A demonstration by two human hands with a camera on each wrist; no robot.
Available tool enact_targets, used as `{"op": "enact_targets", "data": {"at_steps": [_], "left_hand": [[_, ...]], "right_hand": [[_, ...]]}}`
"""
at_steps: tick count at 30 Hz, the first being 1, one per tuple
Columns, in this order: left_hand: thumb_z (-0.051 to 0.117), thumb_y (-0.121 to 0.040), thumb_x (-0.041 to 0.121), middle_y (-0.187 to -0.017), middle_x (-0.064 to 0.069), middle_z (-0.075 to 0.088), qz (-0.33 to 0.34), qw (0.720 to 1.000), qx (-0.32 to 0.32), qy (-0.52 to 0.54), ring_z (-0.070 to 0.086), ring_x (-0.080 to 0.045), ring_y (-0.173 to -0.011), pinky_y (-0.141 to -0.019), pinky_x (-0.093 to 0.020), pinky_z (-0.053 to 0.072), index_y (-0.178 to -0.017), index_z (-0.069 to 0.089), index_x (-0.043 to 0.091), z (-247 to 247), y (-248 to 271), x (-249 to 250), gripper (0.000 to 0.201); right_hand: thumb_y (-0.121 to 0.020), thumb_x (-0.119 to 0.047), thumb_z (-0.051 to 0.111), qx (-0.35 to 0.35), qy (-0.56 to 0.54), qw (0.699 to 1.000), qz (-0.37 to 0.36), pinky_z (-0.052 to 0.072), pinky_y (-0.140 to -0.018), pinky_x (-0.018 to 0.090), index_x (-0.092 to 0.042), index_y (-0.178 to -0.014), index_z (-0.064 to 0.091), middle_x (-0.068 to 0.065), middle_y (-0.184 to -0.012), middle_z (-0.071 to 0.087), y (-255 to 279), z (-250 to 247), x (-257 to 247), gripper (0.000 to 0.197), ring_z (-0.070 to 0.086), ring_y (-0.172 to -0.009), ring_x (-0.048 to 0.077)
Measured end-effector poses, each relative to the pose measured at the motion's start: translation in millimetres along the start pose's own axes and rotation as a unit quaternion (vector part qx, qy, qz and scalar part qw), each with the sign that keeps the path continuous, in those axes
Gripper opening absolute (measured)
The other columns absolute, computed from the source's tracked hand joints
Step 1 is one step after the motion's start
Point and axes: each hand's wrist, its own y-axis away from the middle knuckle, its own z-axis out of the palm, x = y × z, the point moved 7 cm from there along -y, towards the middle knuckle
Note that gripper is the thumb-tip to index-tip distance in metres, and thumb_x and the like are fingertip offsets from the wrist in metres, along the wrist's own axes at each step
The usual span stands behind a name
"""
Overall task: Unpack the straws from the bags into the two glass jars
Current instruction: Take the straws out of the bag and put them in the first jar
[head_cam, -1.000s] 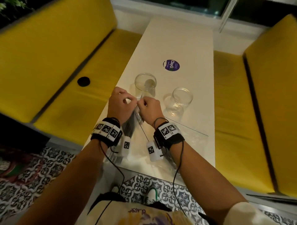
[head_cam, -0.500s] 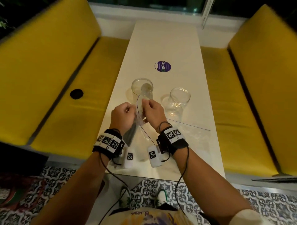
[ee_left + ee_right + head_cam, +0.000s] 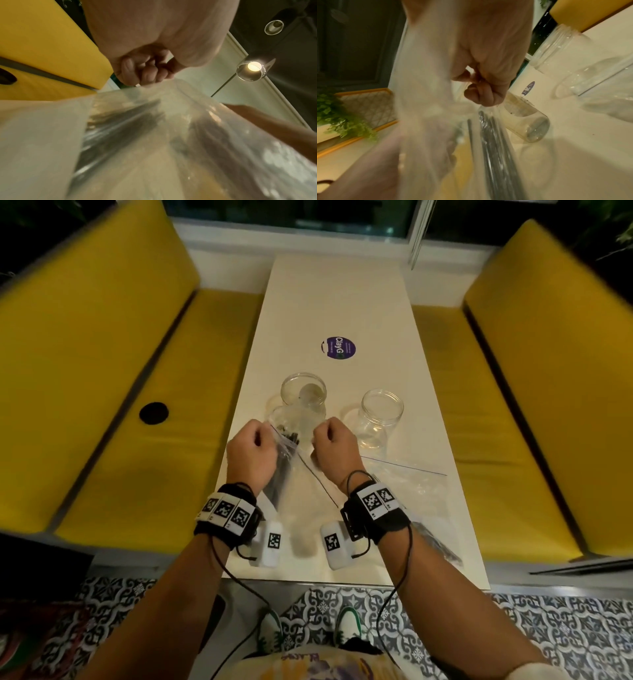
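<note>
My left hand (image 3: 251,451) and right hand (image 3: 335,448) each pinch one lip of the bag (image 3: 286,460), pulling it open; dark straws (image 3: 279,474) are inside; beyond stand two empty jars (image 3: 303,395) for them

**Hand and forearm posture**

Both forearms extend forward over the near edge of the table, each wrist banded. Left hand (image 3: 251,451) and right hand (image 3: 334,448) are raised side by side, slightly apart, knuckles up. Each has curled fingers (image 3: 147,73) pinching one side of the bag's (image 3: 291,474) mouth.
</note>
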Motion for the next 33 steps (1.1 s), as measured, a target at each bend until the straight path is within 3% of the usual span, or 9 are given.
{"op": "enact_targets", "data": {"at_steps": [4,6,10,14,17,21,25,30,33], "left_hand": [[0.04,-0.112,0.049,-0.072,0.003,0.054,-0.05,0.998,-0.037,0.017,0.051,-0.016,-0.069,-0.065,-0.032,0.041,-0.076,0.052,0.018,5,4,3,0.049],[0.043,-0.108,0.059,-0.068,0.002,0.053,-0.047,0.996,-0.081,-0.006,0.047,-0.015,-0.064,-0.062,-0.032,0.038,-0.071,0.051,0.017,16,15,8,0.057],[0.065,-0.103,0.036,-0.059,0.002,0.054,0.023,0.995,-0.096,-0.033,0.043,-0.014,-0.058,-0.061,-0.028,0.037,-0.062,0.051,0.018,27,20,7,0.047],[0.063,-0.106,0.024,-0.056,0.006,0.05,0.091,0.995,-0.03,-0.038,0.046,-0.005,-0.049,-0.049,-0.013,0.035,-0.06,0.045,0.026,17,20,15,0.049],[0.064,-0.106,0.026,-0.057,0.007,0.051,0.107,0.994,-0.01,-0.025,0.049,0.0,-0.051,-0.05,-0.01,0.037,-0.062,0.048,0.026,14,20,17,0.047],[0.059,-0.107,0.041,-0.056,0.003,0.053,0.024,0.999,-0.032,0.006,0.046,-0.001,-0.048,-0.047,-0.012,0.037,-0.062,0.052,0.016,21,24,12,0.052],[0.061,-0.106,0.015,-0.058,0.004,0.052,0.091,0.993,-0.076,-0.005,0.046,-0.003,-0.051,-0.052,-0.016,0.035,-0.066,0.053,0.015,26,35,17,0.041],[0.051,-0.11,0.01,-0.063,0.005,0.053,0.048,0.997,0.063,0.0,0.049,-0.004,-0.052,-0.044,-0.009,0.04,-0.083,0.059,0.007,-12,19,12,0.028],[0.051,-0.111,0.012,-0.063,0.006,0.052,0.108,0.992,0.059,-0.011,0.048,-0.006,-0.053,-0.047,-0.01,0.042,-0.085,0.061,0.007,-11,17,18,0.028]], "right_hand": [[-0.105,-0.027,0.044,0.012,-0.028,1.0,-0.002,0.051,-0.051,0.03,-0.014,-0.086,0.051,0.001,-0.07,0.059,2,-5,-2,0.024,0.057,-0.05,0.011],[-0.105,-0.029,0.045,0.009,-0.037,0.999,-0.016,0.049,-0.053,0.032,-0.017,-0.084,0.05,0.001,-0.069,0.06,2,-5,-6,0.024,0.058,-0.052,0.015],[-0.104,-0.037,0.048,-0.009,-0.029,0.999,-0.015,0.054,-0.062,0.041,-0.02,-0.084,0.052,0.004,-0.07,0.065,5,-2,-5,0.026,0.06,-0.059,0.022],[-0.098,-0.056,0.058,-0.083,-0.005,0.996,0.022,0.048,-0.057,0.029,-0.012,-0.094,0.057,0.01,-0.086,0.074,9,0,1,0.044,0.06,-0.061,0.019],[-0.098,-0.044,0.058,-0.114,0.059,0.991,-0.037,0.054,-0.067,0.037,-0.007,-0.086,0.06,0.015,-0.084,0.074,12,4,-3,0.038,0.06,-0.064,0.02],[-0.101,-0.023,0.05,-0.074,0.019,0.997,-0.03,0.053,-0.061,0.038,-0.018,-0.075,0.052,0.006,-0.071,0.064,11,-3,-6,0.027,0.059,-0.06,0.022],[-0.105,-0.025,0.045,-0.092,0.071,0.992,-0.053,0.049,-0.064,0.035,-0.015,-0.083,0.05,0.005,-0.076,0.062,15,-4,-7,0.026,0.057,-0.064,0.02],[-0.106,-0.024,0.042,0.009,0.013,1.0,0.002,0.054,-0.059,0.037,-0.011,-0.088,0.05,0.007,-0.074,0.06,6,-37,16,0.024,0.059,-0.059,0.024],[-0.104,-0.037,0.05,-0.001,-0.007,0.999,0.043,0.051,-0.054,0.032,-0.003,-0.091,0.06,0.01,-0.076,0.065,10,-36,15,0.038,0.058,-0.056,0.02]]}}
